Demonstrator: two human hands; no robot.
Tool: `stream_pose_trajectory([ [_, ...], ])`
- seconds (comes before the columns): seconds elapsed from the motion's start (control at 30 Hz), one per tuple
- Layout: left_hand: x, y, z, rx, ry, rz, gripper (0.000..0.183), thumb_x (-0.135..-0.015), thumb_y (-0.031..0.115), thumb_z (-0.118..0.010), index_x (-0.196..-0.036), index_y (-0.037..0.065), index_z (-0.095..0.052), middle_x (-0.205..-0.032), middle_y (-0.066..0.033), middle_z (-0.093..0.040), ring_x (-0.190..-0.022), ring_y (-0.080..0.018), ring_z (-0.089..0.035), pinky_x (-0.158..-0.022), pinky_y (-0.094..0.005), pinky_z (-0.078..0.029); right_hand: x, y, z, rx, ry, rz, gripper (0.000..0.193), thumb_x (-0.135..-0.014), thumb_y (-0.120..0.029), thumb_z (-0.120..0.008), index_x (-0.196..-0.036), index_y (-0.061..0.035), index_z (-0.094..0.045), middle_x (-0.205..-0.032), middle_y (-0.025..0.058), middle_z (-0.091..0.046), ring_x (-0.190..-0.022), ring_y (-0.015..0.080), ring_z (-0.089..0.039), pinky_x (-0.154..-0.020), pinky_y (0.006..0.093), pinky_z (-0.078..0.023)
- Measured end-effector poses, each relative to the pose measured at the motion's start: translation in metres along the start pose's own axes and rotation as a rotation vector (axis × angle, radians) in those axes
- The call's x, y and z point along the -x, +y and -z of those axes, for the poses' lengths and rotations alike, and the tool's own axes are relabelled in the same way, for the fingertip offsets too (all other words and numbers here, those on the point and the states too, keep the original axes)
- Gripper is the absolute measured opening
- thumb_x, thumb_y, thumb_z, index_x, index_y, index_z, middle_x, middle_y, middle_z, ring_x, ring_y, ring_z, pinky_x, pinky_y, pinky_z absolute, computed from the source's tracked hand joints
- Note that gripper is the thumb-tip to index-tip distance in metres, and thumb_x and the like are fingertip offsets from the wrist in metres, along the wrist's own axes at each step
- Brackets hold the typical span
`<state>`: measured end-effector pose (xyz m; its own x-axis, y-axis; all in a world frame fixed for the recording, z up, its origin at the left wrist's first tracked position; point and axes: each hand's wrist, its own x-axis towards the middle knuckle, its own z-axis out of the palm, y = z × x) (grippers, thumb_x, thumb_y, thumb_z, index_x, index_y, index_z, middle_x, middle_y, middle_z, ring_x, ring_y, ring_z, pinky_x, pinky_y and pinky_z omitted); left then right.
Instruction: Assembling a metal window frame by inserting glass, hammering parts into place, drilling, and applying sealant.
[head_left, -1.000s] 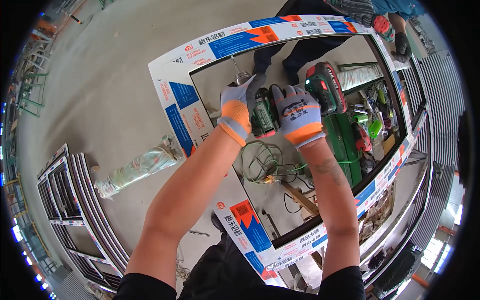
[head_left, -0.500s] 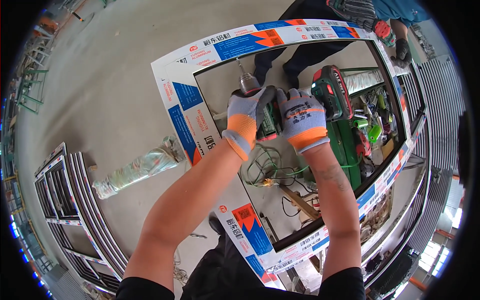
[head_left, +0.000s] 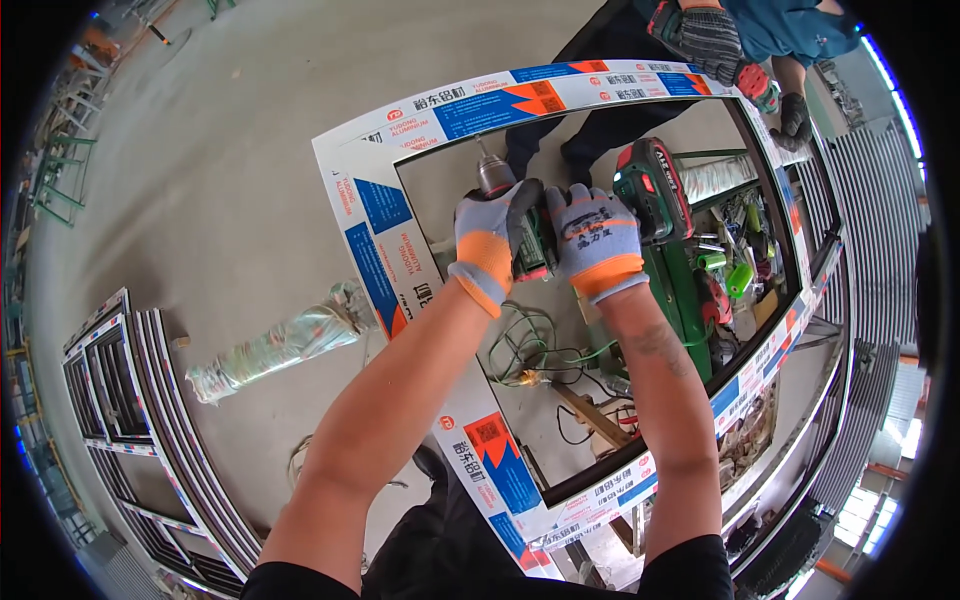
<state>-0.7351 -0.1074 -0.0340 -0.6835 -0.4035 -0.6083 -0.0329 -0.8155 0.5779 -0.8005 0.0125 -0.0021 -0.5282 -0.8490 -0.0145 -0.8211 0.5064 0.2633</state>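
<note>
A green and black cordless drill (head_left: pixel 535 250) lies across both my hands over the opening of a rectangular window frame (head_left: pixel 368 205), whose bars are wrapped in white, blue and orange film. My left hand (head_left: pixel 487 230), in a grey and orange glove, is closed round the drill body behind its chuck (head_left: pixel 494 175). A thin bit points from the chuck toward the frame's far bar; I cannot tell whether it touches. My right hand (head_left: pixel 600 235), gloved alike, is closed round the handle, its fingers partly hidden. The drill's battery (head_left: pixel 653 190) sticks out to the right of it.
Across the frame stands a co-worker, one gloved hand (head_left: pixel 758 88) by the far right corner and another (head_left: pixel 795 122) beside it. Beneath the opening lie a green toolbox (head_left: pixel 680 290), tools and a tangled cable (head_left: pixel 525 345). More frames (head_left: pixel 150 430) lean at left, near a wrapped bundle (head_left: pixel 280 350).
The window frame sits slightly lower in the picture. My hands and the drill keep nearly the same place, the battery a little farther left.
</note>
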Motion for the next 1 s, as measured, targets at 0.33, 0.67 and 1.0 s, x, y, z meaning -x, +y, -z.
stream_pose_trajectory([
  [0.33, -0.004, 0.005, 0.0, 0.051, -0.114, -0.079, 0.028, -0.078, 0.021, -0.079, -0.088, -0.002, -0.065, -0.074, -0.0076, -0.065, -0.054, -0.0206, -0.062, -0.046, -0.0369, -0.05, -0.001, -0.004, -0.005, -0.001, 0.152, 0.001, 0.042, -0.079, -0.018, -0.061, -0.12, -0.0106, -0.061, -0.1, 0.0118, -0.062, -0.092, 0.029, -0.063, -0.076, 0.0406, -0.052],
  [0.67, 0.001, 0.003, -0.002, 0.028, 0.071, 0.046, 0.029, -0.078, 0.019, -0.079, -0.089, -0.002, -0.063, -0.073, -0.0086, -0.064, -0.052, -0.02, -0.061, -0.046, -0.0353, -0.049, 0.002, -0.004, -0.006, -0.023, 0.084, -0.02, 0.048, -0.076, -0.023, -0.064, -0.122, -0.0106, -0.06, -0.099, 0.01, -0.06, -0.09, 0.0278, -0.061, -0.075, 0.0399, -0.05],
  [1.0, 0.035, 0.076, 0.022, -0.676, -0.007, -0.89, 0.035, -0.095, 0.002, -0.05, -0.129, -0.002, -0.054, -0.123, -0.0127, -0.062, -0.117, -0.02, -0.058, -0.098, -0.0313, -0.046, 0.004, 0.01, -0.027, -0.091, 0.127, 0.051, 0.04, -0.081, -0.021, -0.057, -0.12, -0.0116, -0.061, -0.093, 0.0101, -0.06, -0.088, 0.0268, -0.06, -0.073, 0.0399, -0.048],
])
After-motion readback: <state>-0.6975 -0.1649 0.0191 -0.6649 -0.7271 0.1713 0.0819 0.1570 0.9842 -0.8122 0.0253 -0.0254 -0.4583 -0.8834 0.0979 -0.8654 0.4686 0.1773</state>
